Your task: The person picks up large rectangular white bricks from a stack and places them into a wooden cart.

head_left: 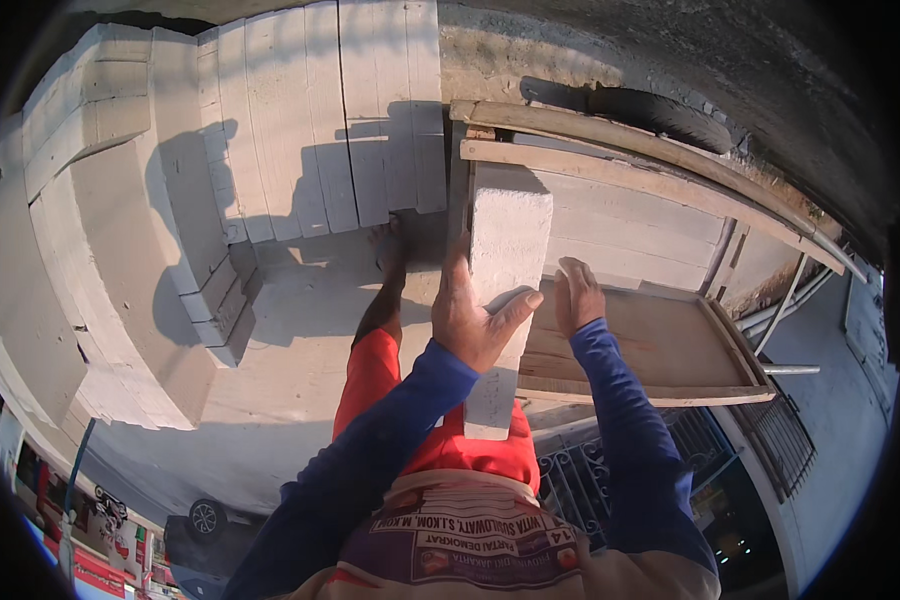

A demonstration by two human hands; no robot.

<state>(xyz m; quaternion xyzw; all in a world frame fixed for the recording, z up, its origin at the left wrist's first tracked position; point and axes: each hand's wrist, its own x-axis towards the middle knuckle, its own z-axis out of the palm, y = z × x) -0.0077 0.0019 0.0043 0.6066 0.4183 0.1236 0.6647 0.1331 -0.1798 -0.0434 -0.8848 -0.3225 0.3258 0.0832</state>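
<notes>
A long pale concrete block (510, 235) stands on end in front of my body, its lower end by my red shorts. My left hand (475, 325) grips its left side, fingers along the edge and thumb laid across the face. Just off the block's right side is my right hand (578, 297), its fingers stretched out and slightly bent, with nothing visible in it. Behind the block is a wooden frame (610, 170) with pale blocks (630, 240) lined up inside. A shallow wooden tray (620, 335) lies below my right hand.
Tall stacks of pale blocks (270, 130) stand at the far left, with a stepped pile (120, 270) nearer. My foot is on the concrete floor (300, 300) between them and the frame. Metal poles (785, 305) stick out at the right, above a dark railing (785, 440).
</notes>
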